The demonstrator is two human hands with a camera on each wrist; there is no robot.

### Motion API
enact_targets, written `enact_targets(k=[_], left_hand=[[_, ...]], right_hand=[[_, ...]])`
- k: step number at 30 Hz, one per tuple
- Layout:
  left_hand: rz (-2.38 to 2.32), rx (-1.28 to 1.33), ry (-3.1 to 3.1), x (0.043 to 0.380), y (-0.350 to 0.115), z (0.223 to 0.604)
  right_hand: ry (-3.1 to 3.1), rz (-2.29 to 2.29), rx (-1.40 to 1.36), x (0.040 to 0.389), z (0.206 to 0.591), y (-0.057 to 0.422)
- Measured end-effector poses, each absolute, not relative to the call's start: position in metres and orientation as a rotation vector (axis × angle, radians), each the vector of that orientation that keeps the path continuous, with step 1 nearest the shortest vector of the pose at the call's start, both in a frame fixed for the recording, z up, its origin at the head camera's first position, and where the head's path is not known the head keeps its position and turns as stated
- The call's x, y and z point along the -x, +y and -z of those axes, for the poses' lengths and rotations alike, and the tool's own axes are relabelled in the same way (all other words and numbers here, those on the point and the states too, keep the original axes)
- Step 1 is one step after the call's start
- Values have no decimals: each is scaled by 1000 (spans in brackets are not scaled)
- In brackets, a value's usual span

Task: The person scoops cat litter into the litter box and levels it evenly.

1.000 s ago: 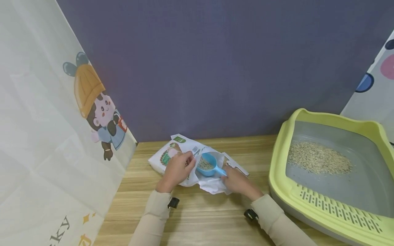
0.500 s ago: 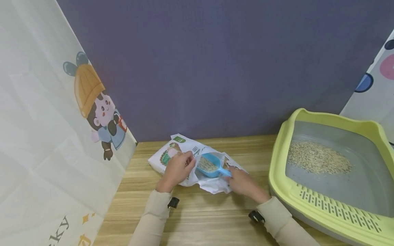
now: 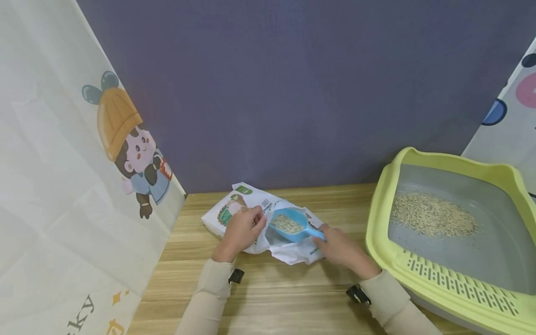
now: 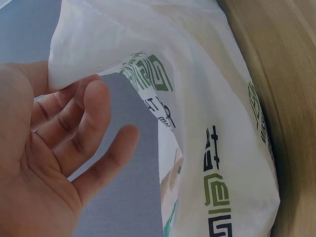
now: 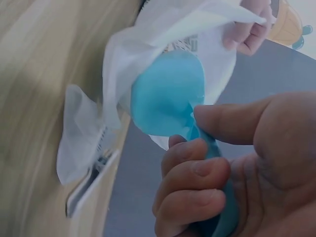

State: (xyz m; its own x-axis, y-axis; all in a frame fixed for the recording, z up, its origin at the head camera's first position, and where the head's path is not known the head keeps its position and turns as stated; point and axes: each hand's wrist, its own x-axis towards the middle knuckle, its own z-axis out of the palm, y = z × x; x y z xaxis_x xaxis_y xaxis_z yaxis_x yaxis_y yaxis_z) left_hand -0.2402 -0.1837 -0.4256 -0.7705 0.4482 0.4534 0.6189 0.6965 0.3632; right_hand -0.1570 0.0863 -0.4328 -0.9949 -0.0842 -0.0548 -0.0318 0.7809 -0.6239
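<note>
A white printed litter bag (image 3: 289,255) lies on its side on the wooden table, its mouth facing right. My left hand (image 3: 243,231) pinches the upper edge of that mouth between thumb and fingers, as the left wrist view (image 4: 74,113) also shows. In my right hand (image 3: 341,246) is the handle of a light blue scoop (image 3: 300,234), the thumb along its top and the fingers curled beneath. Pale pellets (image 3: 288,224) fill the scoop's bowl, which sits at the bag's opening. From the right wrist view I see the scoop's blue underside (image 5: 170,94).
A yellow-rimmed grey litter box (image 3: 378,223) stands at the right, with a heap of pellets (image 3: 433,215) on its floor and a slotted front step. A dark blue-grey wall (image 3: 293,93) rises behind the table (image 3: 272,298). A printed white sheet (image 3: 63,186) borders the left.
My right hand has drawn the scoop back to the right, so more of its pellet-filled bowl shows at the bag's mouth. The left hand keeps its hold on the bag's edge.
</note>
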Motion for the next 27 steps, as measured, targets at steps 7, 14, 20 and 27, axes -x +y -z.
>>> enact_targets(k=[7,14,20,27], left_hand=[[727,837,-2580,241,-184,426],[724,832,-2589,241,-184,426],[739,830,-2586,242,-184,427],[737,829,-2575,243,-183,428]], right_hand=[[2920,976,121,152,424,96],[2972,906,141,147,413,103],[2986,893,133,142,403,110],[3023,844,131,138,393,125]])
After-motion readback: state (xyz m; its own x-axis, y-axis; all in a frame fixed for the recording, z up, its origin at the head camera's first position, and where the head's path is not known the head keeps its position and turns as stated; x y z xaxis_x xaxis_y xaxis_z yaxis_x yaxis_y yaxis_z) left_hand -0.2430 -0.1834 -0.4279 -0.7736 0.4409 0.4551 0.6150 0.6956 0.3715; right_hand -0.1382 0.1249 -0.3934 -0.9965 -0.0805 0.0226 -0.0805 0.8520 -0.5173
